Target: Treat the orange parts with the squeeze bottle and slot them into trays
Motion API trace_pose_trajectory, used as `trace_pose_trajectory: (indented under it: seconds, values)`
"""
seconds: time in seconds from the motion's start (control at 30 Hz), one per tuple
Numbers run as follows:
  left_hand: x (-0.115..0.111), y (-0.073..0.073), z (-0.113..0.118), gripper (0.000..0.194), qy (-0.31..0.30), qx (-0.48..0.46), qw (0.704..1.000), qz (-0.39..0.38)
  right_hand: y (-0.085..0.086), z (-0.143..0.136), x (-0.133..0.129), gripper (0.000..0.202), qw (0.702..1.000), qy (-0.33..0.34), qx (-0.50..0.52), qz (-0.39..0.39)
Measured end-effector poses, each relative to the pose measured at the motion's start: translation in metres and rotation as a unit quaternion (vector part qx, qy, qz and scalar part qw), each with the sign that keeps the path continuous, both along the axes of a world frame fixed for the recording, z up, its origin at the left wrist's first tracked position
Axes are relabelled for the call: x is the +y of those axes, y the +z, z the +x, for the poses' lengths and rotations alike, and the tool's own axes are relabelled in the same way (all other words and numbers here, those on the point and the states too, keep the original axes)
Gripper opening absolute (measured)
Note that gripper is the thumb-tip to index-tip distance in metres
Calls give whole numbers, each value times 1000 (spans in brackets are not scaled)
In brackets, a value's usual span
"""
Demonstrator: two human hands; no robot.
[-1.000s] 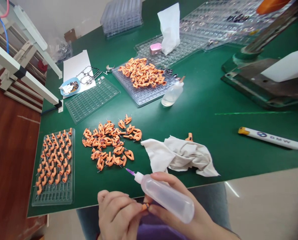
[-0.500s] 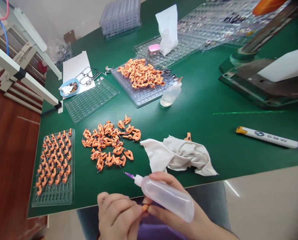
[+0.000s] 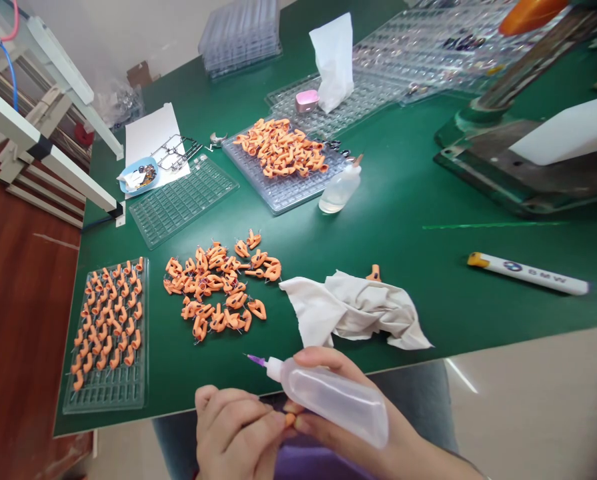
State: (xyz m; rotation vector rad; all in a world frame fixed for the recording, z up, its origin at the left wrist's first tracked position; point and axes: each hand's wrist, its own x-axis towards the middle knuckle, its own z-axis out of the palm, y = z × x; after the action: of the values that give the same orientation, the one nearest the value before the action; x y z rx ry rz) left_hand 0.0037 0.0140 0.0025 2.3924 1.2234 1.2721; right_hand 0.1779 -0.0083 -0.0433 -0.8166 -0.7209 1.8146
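Note:
Close to my body, below the table's front edge, both hands meet at a small orange piece (image 3: 289, 420), mostly hidden by fingers. It resembles the earbud shells on the table. My left hand (image 3: 241, 430) is closed, pinching it from the left. My right hand (image 3: 403, 430) pinches its other side between fingertips and also holds a translucent squeeze bottle (image 3: 335, 400). The bottle lies tilted across that hand, its purple needle tip (image 3: 256, 360) pointing up-left, apart from the piece. Beyond the hands lies a loose pile of orange earbud shells (image 3: 218, 287) with thin wires.
At left, a clear tray (image 3: 105, 393) carries rows of orange shells. A crumpled cloth (image 3: 363, 310) lies ahead of my right hand, a white marker-like stick (image 3: 533, 275) farther right. Behind stand a second bottle (image 3: 339, 190), a heaped tray (image 3: 258, 190) and a heavy metal base (image 3: 498, 173).
The bottle has shifted slightly left and its needle end sits a little lower-left to upper-left of before. Both hands keep their grip on the orange piece; the table view slides slightly left.

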Motion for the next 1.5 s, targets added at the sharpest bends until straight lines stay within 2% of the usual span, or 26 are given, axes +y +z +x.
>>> trace_pose_trajectory:
  seconds: [0.13, 0.43, 0.73, 0.87, 0.93, 1.0, 1.03, 1.07, 1.1, 1.13, 1.2, 1.23, 1.33, 1.5]
  values:
    - [0, 1, -1, 13, -3, 4, 1000, 0, -3, 5, 5, 39, 998, 34, -8, 58]
    - [-2, 1, 0, 15, -5, -1, 1000, -4, 16, 10, 16, 32, 991, 60, -65, 96]
    - [-4, 3, -3, 13, -16, 21, 1000, 4, 15, 10, 16, 30, 986, 72, -101, 109]
    - [-4, 0, -1, 16, -8, 6, 1000, 10, 14, 9, 13, 32, 977, 60, -141, 145]
    - [-3, -2, 0, 16, 1, -2, 1000, 5, 10, 10, 11, 37, 964, 38, -183, 189]
    - [-1, -3, 0, 14, 5, 4, 1000, 2, 3, 13, 12, 47, 938, -29, -233, 255]
    - [0, -3, 0, 13, 6, 9, 1000, 2, -2, 16, 13, 54, 908, -91, -276, 302]
    - [2, -3, 0, 11, 8, 12, 1000, 6, -7, 20, 17, 61, 865, -159, -322, 351]
    - [3, -2, 0, 10, 11, 11, 1000, 12, -12, 24, 21, 69, 801, -237, -381, 396]
    - [4, -2, 1, 9, 14, 9, 1000, 17, -17, 29, 27, 77, 724, -292, -447, 437]
    - [6, -1, 3, 9, 15, 8, 1000, 22, -24, 37, 38, 76, 681, -295, -489, 459]
    - [7, -1, 4, 9, 15, 10, 1000, 24, -26, 40, 43, 70, 676, -281, -503, 459]
    - [9, -3, 6, 10, 12, 23, 999, 27, -29, 45, 50, 58, 692, -247, -518, 437]
    - [11, -10, 8, 9, 12, 44, 998, 35, -25, 38, 41, 68, 739, -291, -459, 399]
